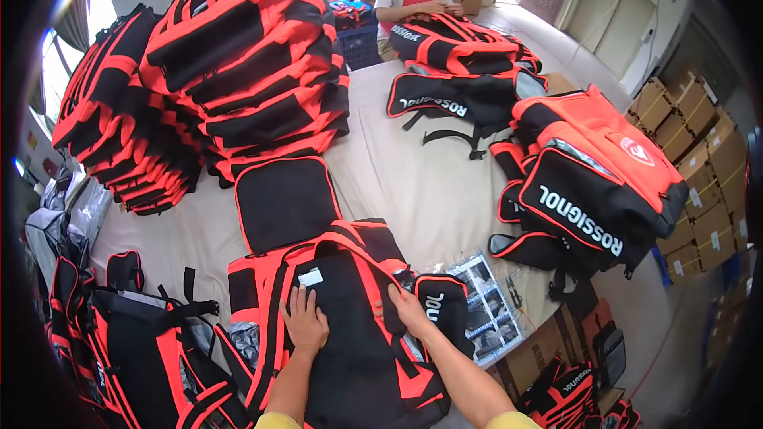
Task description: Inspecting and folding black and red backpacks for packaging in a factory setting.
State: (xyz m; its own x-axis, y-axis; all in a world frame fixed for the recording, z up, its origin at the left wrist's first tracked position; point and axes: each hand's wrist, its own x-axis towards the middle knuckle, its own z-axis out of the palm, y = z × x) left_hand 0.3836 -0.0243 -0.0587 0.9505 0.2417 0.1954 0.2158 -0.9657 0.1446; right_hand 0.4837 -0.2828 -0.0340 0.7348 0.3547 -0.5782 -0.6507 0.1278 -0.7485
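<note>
A black and red backpack [350, 342] lies in front of me with its black back panel up. Its square black flap [286, 200] with red piping is folded out on the far side. My left hand [305, 322] rests on the panel with fingers stretched, just below a small white label [311, 277]. At the panel's right side, the fingers of my right hand [408, 311] are closed round a black shoulder strap [389, 319] with red edging. Beside that hand lies a black side piece [442, 302] with white lettering.
Tall stacks of similar backpacks [246, 71] rise at the far left. Another bag [163, 349] lies at my left, and a stuffed one [596, 183] at the right. A sheet of packed small parts [486, 310] lies beside mine. Across the table stands a co-worker [413, 0]; cartons [699, 167] line the right.
</note>
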